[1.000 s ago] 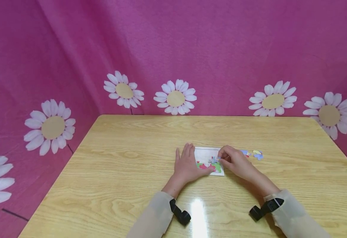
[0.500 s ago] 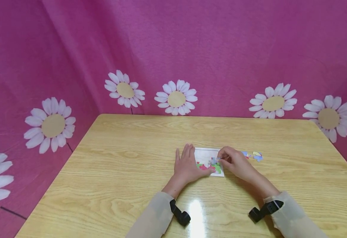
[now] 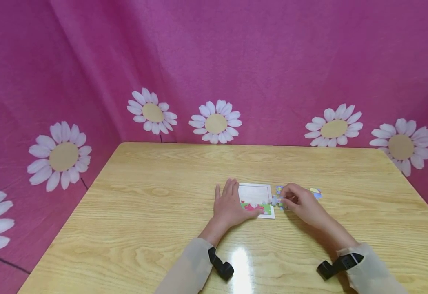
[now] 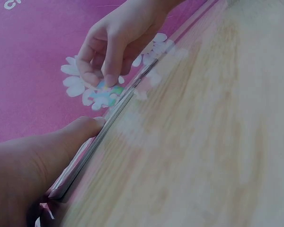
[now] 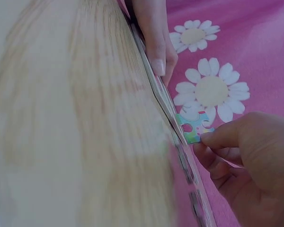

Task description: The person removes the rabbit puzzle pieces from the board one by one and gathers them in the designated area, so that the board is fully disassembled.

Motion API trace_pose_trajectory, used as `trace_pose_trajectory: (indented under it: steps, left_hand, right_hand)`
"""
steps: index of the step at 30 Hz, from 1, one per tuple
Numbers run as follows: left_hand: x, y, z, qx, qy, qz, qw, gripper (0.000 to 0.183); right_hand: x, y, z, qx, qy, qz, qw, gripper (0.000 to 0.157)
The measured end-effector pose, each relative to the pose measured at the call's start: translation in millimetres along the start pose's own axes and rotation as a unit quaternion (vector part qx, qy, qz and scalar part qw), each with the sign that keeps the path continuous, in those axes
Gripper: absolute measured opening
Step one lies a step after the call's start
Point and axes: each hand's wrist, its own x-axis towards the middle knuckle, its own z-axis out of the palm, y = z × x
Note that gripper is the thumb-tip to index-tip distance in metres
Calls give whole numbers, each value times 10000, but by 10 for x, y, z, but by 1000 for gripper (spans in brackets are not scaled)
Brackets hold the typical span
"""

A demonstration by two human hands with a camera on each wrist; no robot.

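Observation:
A white puzzle tray point(image 3: 255, 191) lies flat on the table, with joined green and pink pieces point(image 3: 252, 207) along its near side. My left hand point(image 3: 229, 208) rests at the tray's left edge, fingers straight and thumb across the bottom pieces. Just off the tray's right edge, my right hand point(image 3: 303, 203) pinches a light blue jigsaw piece point(image 5: 194, 125) with some green between thumb and fingertips. The left wrist view also shows this jigsaw piece point(image 4: 103, 97), raised and tilted, beyond the left thumb point(image 4: 85, 128).
A loose yellow and blue jigsaw piece point(image 3: 315, 192) lies right of the right hand. Another piece point(image 3: 279, 189) shows by the tray's right edge, partly hidden by the fingers. The wooden table point(image 3: 162, 192) meets a pink flowered cloth point(image 3: 272, 73) at its far edge.
My right hand has drawn the pinched jigsaw piece rightward, from over the tray to just past its right edge. My left hand has stayed in place on the tray.

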Motion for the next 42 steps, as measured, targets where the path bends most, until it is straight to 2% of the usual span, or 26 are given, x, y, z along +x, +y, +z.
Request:
trace_pose_trajectory:
  steps: [8,15,21,36,42]
  left_hand:
    - [-11,-14,13,-45,-58,-31,10000,116]
    - [-9,-26,27,-102,-55,-18,9999,116]
    - [3,-28,34,-139,-58,3,9999,117]
    - [-2,-14,1,-86,-75,-6,9999,116]
    - [1,-7,5,-126,-83,0,9999,116]
  right_hand:
    - [-91,59,-124,-137,-7,181,9997,19]
    - [-175,109,-227,71,71,142,9998,18]
    - [-262,170,-323,-228,214,188,9993,21]
    - [-471,338,-544,-555,481,334,9967,25]
    - [-529,373,-612,-597,476,599,9953,23]
